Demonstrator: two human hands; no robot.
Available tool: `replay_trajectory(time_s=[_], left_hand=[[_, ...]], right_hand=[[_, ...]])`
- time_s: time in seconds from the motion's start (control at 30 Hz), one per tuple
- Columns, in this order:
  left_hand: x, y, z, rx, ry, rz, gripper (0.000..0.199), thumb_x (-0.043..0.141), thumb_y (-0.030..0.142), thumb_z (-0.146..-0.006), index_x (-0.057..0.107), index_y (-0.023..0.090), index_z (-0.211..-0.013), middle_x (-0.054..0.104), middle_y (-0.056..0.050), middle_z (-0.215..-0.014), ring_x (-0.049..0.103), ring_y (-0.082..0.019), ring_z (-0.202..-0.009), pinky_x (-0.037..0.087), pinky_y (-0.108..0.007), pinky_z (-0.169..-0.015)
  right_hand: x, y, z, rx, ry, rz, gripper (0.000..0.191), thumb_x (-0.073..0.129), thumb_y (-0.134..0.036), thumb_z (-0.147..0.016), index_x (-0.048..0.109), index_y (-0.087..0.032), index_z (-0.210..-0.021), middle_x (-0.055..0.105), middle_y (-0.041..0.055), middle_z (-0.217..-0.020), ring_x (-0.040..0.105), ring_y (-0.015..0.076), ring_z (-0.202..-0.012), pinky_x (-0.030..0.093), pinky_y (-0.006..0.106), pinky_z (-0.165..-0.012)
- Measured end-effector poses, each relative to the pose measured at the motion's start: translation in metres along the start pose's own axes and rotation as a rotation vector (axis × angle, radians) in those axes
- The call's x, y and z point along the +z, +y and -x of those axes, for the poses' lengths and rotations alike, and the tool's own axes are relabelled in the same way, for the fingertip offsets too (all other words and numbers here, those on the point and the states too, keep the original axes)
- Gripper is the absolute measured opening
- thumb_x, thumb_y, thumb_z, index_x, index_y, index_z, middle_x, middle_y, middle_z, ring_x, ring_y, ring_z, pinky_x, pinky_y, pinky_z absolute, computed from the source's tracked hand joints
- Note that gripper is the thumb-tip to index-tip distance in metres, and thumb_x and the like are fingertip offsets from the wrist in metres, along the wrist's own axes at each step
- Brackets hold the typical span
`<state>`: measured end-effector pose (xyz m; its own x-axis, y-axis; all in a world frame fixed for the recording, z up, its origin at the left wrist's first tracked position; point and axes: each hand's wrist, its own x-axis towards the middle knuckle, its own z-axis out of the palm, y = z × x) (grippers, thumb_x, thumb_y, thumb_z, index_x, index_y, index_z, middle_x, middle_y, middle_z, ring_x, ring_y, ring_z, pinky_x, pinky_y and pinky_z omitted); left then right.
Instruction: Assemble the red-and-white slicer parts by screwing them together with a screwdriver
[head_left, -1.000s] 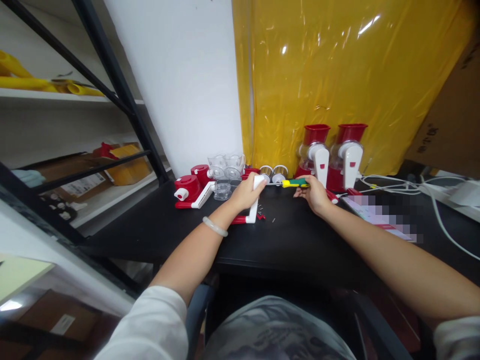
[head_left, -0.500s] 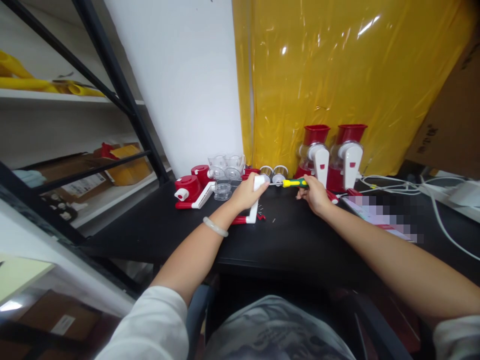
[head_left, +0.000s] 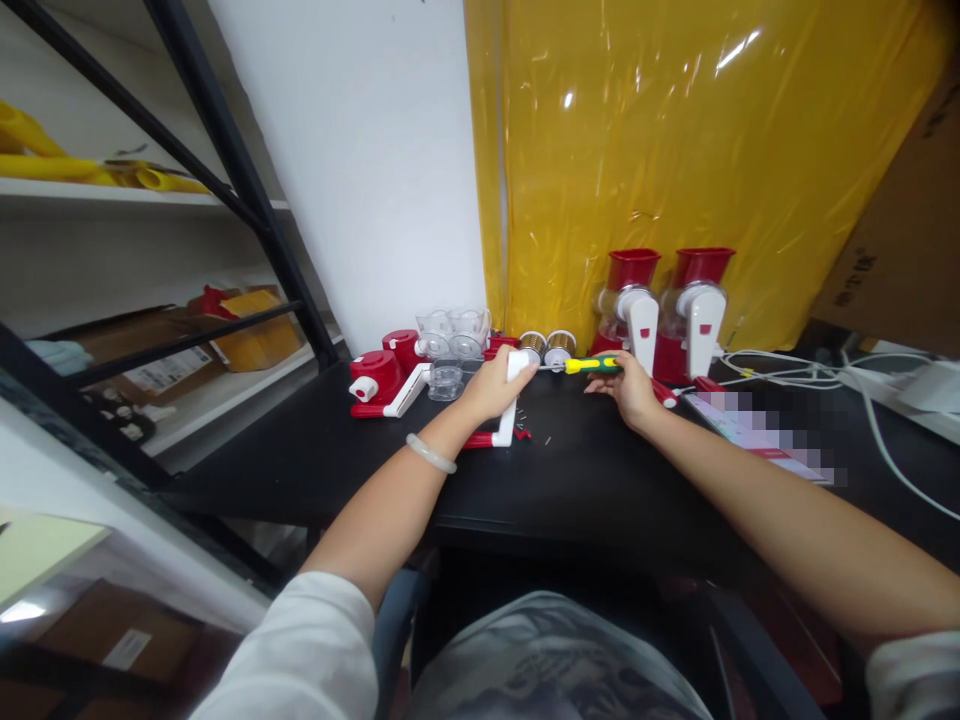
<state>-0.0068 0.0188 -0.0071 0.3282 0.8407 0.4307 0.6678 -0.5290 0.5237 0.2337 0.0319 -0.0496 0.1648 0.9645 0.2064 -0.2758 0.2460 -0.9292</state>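
My left hand (head_left: 496, 386) is closed around the upper end of a white crank handle (head_left: 507, 420), whose red grip points left just above the black table. My right hand (head_left: 627, 388) grips the green rear of a yellow-and-green screwdriver (head_left: 591, 366), held level. The screwdriver's metal shaft runs left to the crank's white end, by my left fingertips; the exact contact at its tip is too small to tell. Small screws and a little red plastic part (head_left: 523, 434) lie on the table beside the crank.
Two red-and-white rotary graters (head_left: 634, 310) stand at the back right. Metal grater drums (head_left: 559, 347), clear plastic hoppers (head_left: 453, 332) and red bases (head_left: 376, 376) sit along the back. White cables (head_left: 787, 372) and a flat printed sheet (head_left: 750, 432) lie to the right. Metal shelving (head_left: 285, 240) rises left.
My right hand's fingers have shifted slightly on the screwdriver handle, the lower ones now reaching further left. My left hand and the crank handle stay in place.
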Motion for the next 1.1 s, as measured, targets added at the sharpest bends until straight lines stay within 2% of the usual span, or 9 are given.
replay_trajectory(time_s=[0.27,0.5,1.1], left_hand=[[0.0004,0.0010,0.0005,-0.008,0.001,-0.013,0.054,0.040,0.066,-0.089,0.050,0.017,-0.110,0.068,-0.011,-0.090,0.066,-0.027,-0.087,0.048,-0.038,-0.075],[0.0001,0.0001,0.0001,-0.012,0.000,-0.013,0.055,0.040,0.067,-0.089,0.050,0.017,-0.111,0.069,-0.011,-0.090,0.066,-0.027,-0.088,0.048,-0.038,-0.075],[-0.0005,0.0020,0.0005,-0.006,-0.008,-0.013,0.053,0.043,0.066,-0.088,0.050,0.018,-0.110,0.068,-0.010,-0.093,0.066,-0.026,-0.087,0.048,-0.036,-0.073]], right_hand=[[0.0009,-0.0004,0.0003,-0.037,0.034,0.024,0.016,0.046,-0.032,-0.078,0.055,-0.021,-0.086,0.055,-0.0031,-0.052,0.057,0.0139,-0.043,0.046,0.026,-0.044],[0.0014,-0.0024,0.0034,-0.035,-0.003,0.024,0.016,0.052,-0.033,-0.076,0.054,-0.021,-0.086,0.055,-0.0043,-0.049,0.055,0.0133,-0.040,0.047,0.025,-0.044],[-0.0002,-0.0011,0.0018,-0.018,0.001,-0.008,0.015,0.052,-0.032,-0.077,0.053,-0.022,-0.087,0.055,-0.0046,-0.050,0.054,0.0120,-0.041,0.047,0.024,-0.043]])
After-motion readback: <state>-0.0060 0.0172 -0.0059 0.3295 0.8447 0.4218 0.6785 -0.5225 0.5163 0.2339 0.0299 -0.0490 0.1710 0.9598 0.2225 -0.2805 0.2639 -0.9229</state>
